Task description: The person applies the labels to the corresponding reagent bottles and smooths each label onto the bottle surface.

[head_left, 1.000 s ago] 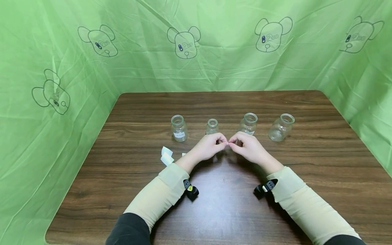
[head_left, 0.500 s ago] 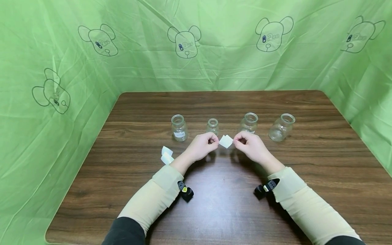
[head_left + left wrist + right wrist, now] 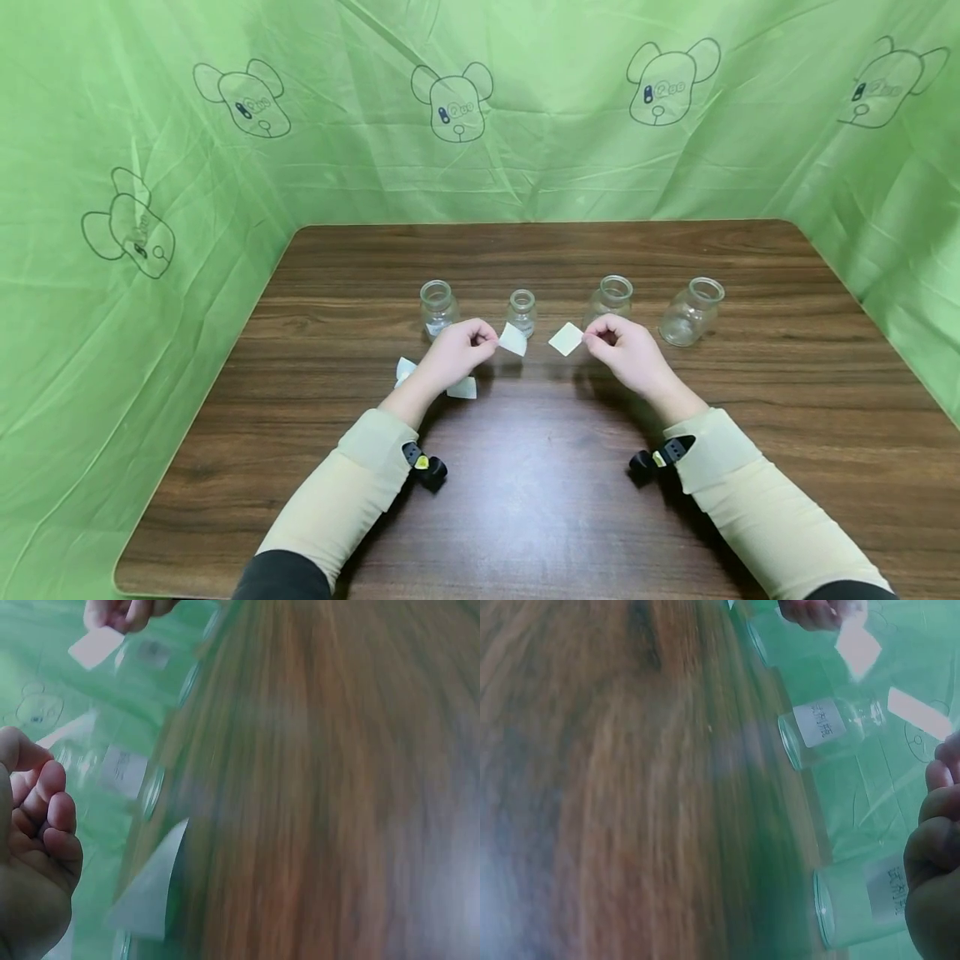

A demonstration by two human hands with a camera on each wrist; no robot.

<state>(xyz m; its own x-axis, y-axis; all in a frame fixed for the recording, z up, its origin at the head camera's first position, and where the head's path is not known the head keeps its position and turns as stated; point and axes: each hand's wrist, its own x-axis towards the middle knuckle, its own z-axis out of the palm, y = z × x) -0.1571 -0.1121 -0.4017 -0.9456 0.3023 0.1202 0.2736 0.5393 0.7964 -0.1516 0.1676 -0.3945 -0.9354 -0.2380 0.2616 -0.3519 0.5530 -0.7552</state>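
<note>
My left hand (image 3: 453, 354) pinches a white paper square (image 3: 513, 339), slightly curled, between thumb and forefinger. It hangs in front of the small glass bottle (image 3: 522, 307), which carries a white label (image 3: 819, 722) with handwriting. A flat, pale yellowish paper square (image 3: 566, 338) is pinched at one corner by my right hand (image 3: 632, 354). That hand is just in front of a larger glass jar (image 3: 615, 293), partly covering it; a written label (image 3: 889, 889) shows on this jar in the right wrist view. The two squares are apart, with a gap between them.
At the left stands a labelled glass jar (image 3: 437, 300), partly behind my left hand. An unlabelled-looking glass jar (image 3: 688, 315) stands at the right. White paper scraps (image 3: 462, 388) lie on the wooden table (image 3: 540, 500) near my left wrist. Green cloth (image 3: 525, 183) encloses the table.
At first the fingertips of both hands met. Then white paper showed between them, and now it is two squares, one in each hand. My left hand has moved left.
</note>
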